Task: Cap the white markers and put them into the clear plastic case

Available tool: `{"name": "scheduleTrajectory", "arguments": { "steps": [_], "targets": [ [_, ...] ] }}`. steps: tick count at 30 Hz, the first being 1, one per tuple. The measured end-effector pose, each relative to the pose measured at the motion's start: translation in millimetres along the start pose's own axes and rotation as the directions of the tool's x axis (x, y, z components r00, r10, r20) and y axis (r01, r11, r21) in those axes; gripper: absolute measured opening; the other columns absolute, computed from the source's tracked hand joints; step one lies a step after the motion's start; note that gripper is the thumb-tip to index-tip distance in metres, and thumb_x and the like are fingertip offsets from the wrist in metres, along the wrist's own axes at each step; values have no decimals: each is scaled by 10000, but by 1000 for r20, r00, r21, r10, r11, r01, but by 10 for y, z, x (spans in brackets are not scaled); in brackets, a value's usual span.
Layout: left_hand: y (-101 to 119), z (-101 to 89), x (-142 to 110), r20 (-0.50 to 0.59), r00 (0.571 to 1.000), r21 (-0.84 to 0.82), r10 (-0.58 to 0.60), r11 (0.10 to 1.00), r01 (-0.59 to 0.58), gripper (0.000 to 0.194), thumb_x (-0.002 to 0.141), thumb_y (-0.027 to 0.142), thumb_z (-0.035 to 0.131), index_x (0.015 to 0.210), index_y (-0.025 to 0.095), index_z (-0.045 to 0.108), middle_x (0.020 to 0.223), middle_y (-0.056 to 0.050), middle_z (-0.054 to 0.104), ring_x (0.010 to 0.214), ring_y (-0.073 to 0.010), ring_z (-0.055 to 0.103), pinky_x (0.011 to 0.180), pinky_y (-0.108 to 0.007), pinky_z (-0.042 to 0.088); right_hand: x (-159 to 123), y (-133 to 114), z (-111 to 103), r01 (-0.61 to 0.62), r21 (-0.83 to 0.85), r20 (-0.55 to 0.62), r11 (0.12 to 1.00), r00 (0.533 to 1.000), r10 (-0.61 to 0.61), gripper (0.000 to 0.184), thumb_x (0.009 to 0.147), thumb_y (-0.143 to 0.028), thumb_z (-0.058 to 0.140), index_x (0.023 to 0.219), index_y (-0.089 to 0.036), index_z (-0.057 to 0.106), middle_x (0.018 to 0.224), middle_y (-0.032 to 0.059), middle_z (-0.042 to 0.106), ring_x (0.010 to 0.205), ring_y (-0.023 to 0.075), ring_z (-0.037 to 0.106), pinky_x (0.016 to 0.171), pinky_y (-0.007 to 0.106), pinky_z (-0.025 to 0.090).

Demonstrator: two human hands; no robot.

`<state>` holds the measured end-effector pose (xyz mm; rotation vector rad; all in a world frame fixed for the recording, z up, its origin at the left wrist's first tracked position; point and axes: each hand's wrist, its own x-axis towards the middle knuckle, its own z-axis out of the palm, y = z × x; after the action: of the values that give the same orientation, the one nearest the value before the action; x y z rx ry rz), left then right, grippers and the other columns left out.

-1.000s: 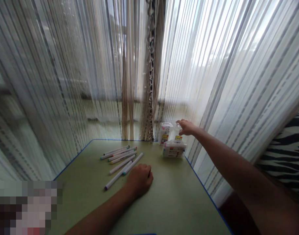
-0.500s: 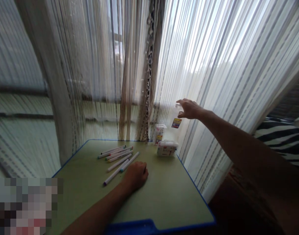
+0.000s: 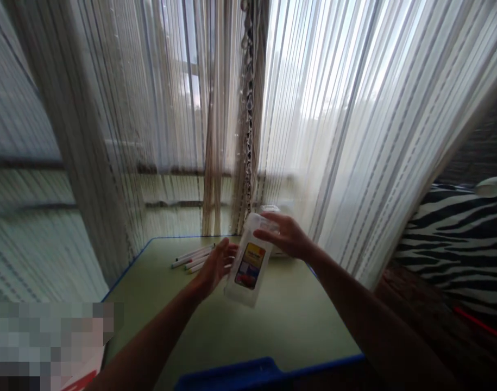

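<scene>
My right hand (image 3: pixel 287 236) grips a clear plastic marker case (image 3: pixel 250 263) with a yellow and red label by its top end, holding it tilted above the green table (image 3: pixel 215 331). My left hand (image 3: pixel 215 264) is raised beside the case's left side, fingers spread open, close to it and perhaps just touching. Several white markers (image 3: pixel 191 258) with coloured caps lie on the table behind my left hand. Another clear container (image 3: pixel 272 209) stands at the table's far edge, mostly hidden by my right hand.
Sheer striped curtains (image 3: pixel 333 136) hang close round the table's back and right sides. A beaded cord (image 3: pixel 248 108) hangs at the middle. A zebra-print surface (image 3: pixel 468 239) lies to the right. A blue object (image 3: pixel 232 374) sits at the table's near edge.
My right hand lifted the case from the far right corner and brought it down to the middle. My left hand rose off the table and opened beside it.
</scene>
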<state>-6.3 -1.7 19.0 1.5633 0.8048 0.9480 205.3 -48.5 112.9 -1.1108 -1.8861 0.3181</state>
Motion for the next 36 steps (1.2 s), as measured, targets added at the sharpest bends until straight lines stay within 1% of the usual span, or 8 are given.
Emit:
{"name": "scheduleTrajectory", "arguments": {
  "steps": [2, 4, 6, 10, 14, 24, 30, 36],
  "targets": [
    [-7, -5, -96, 240, 964, -158, -115, 975, 156, 776, 792, 813, 308, 1069, 157, 618, 1016, -171, 710, 922, -287, 700, 769, -409, 548, -51, 109, 251, -54, 118, -2, 992, 999, 55, 477, 769, -512, 756, 1133, -212, 689, 911, 54, 745, 745, 209, 693, 652, 331, 559],
    [-60, 20, -170, 339, 933, -305, -119, 925, 228, 714, 735, 748, 523, 1145, 167, 591, 1124, -184, 689, 938, -301, 706, 798, -426, 549, -58, 225, 468, -39, 171, -65, 984, 997, 50, 457, 763, -487, 770, 1124, -222, 681, 956, 63, 739, 822, 226, 700, 728, 359, 572],
    [-139, 55, -213, 315, 943, -376, -110, 898, 230, 684, 630, 546, 764, 1176, 190, 554, 1172, -164, 671, 917, -297, 713, 799, -427, 555, -75, 341, 648, -43, 206, -113, 978, 991, 68, 457, 780, -474, 760, 1151, -228, 657, 1013, 81, 731, 877, 238, 701, 775, 378, 576],
    [-283, 122, -271, 197, 971, -414, -138, 886, 210, 617, 617, 409, 795, 1139, 161, 579, 1033, -137, 706, 782, -267, 715, 696, -387, 558, -258, 495, 879, 12, 229, -211, 973, 977, 38, 548, 833, -419, 722, 1324, -249, 545, 1277, 127, 637, 1142, 278, 639, 886, 419, 563],
    [-336, 176, -333, 153, 981, -444, -117, 879, 174, 593, 619, 317, 805, 1148, 134, 611, 999, -138, 726, 845, -283, 714, 706, -352, 548, -458, 483, 933, 124, 50, -314, 991, 944, -103, 459, 906, -335, 641, 1349, -269, 539, 1373, 126, 566, 1292, 293, 533, 1035, 496, 467],
    [-276, 215, -409, 151, 981, -391, -121, 904, 172, 620, 676, 371, 768, 1206, 114, 575, 854, -130, 755, 664, -266, 712, 648, -367, 549, -516, 411, 967, 235, 63, -440, 970, 879, -184, 322, 902, -259, 671, 1221, -295, 661, 1320, 94, 583, 1243, 250, 563, 1051, 474, 460],
    [-287, 274, -438, 121, 987, -371, -105, 918, 143, 614, 691, 375, 742, 1226, 116, 589, 789, -106, 750, 606, -252, 700, 580, -332, 529, -519, 390, 1003, 224, 314, -414, 922, 907, -80, 259, 883, -219, 685, 1134, -285, 692, 1304, 85, 582, 1255, 245, 543, 983, 448, 515],
    [-310, 323, -409, 70, 992, -388, -106, 913, 125, 514, 661, 339, 739, 1114, 130, 616, 783, -86, 748, 592, -226, 686, 621, -335, 542, -481, 386, 1000, 241, 399, -409, 885, 910, -63, 241, 854, -144, 690, 1070, -249, 697, 1243, 84, 609, 1222, 223, 563, 1018, 439, 494]
  ]
}}
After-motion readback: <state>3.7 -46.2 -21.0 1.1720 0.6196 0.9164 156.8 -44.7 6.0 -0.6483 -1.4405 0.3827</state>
